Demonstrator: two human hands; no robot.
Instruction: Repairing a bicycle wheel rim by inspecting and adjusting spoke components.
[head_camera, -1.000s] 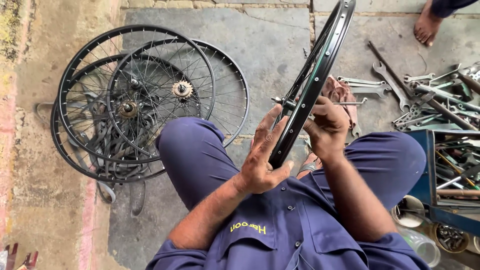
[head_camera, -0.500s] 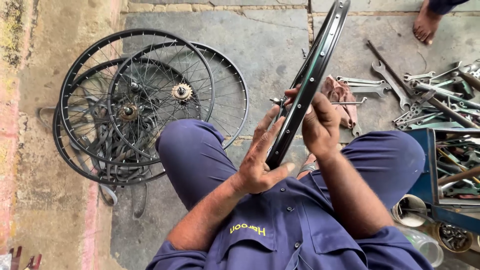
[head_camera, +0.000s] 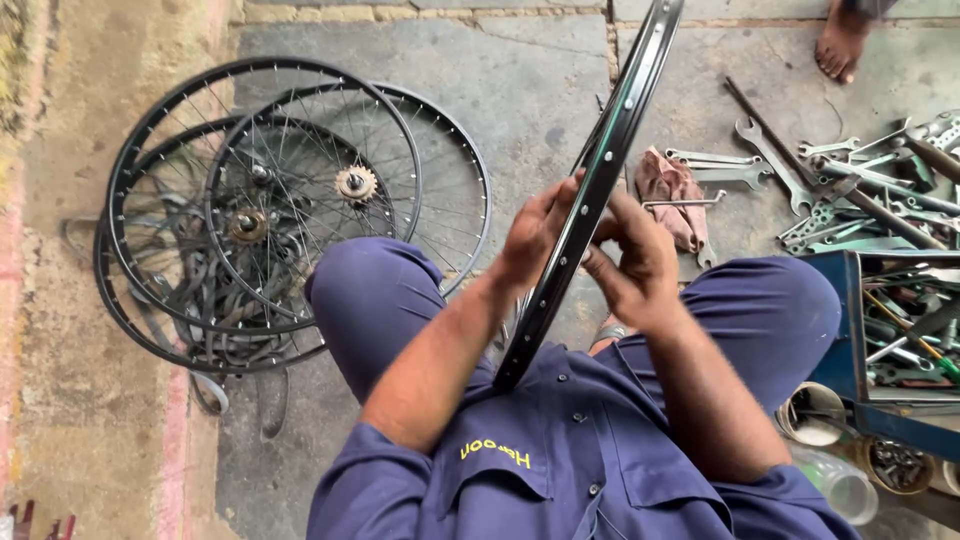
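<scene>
Head view: a black bicycle rim (head_camera: 600, 180) is held upright between a seated person's knees.

The left hand (head_camera: 535, 235) and right hand (head_camera: 635, 260) are clamped on the rim's opposite sides. Left of the rim, spoked wheels (head_camera: 290, 210) are stacked; right of it, wrenches (head_camera: 800, 170) are scattered. A loosened grip could let the rim topple onto them.

Bicycle rim (head_camera: 600, 190) upright between the knees, left hand (head_camera: 535, 235) and right hand (head_camera: 635, 260) on either side of it. Stacked wheels (head_camera: 290, 210) on the floor (head_camera: 520, 90) to the left; rag (head_camera: 670, 190) and wrenches (head_camera: 770, 160) to the right, toolbox (head_camera: 850, 330) at the right edge.
</scene>
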